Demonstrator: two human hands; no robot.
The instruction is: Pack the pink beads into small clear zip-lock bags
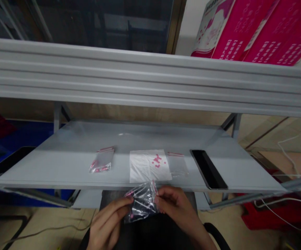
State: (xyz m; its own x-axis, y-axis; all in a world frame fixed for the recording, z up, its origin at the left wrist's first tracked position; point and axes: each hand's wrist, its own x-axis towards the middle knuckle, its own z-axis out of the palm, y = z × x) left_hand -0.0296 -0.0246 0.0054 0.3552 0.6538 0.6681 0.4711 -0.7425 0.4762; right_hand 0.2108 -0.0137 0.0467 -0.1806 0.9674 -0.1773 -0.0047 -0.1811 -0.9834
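Note:
Between my hands, just in front of the shelf edge, is a clear zip bag (pixel 143 202) with a few small pink pieces inside. My left hand (pixel 111 220) pinches its left end, where the pink pieces sit. At the zip strip on the right end, my right hand (pixel 175 206) grips the bag with thumb and fingers. Beyond them a white paper sheet (pixel 141 166) lies flat, with a cluster of small pink pieces (pixel 157 159) on its right part. Beside the sheet lies a flat clear zip bag (pixel 177 166). Further left rests another zip bag (pixel 104 160) holding pink pieces.
A dark tablet-like device (pixel 209 170) lies on the right of the grey shelf (pixel 74 149). A thick grey rail (pixel 140 80) crosses above it. Pink boxes (pixel 254 31) stand at the upper right. White cables (pixel 283 201) hang at the lower right.

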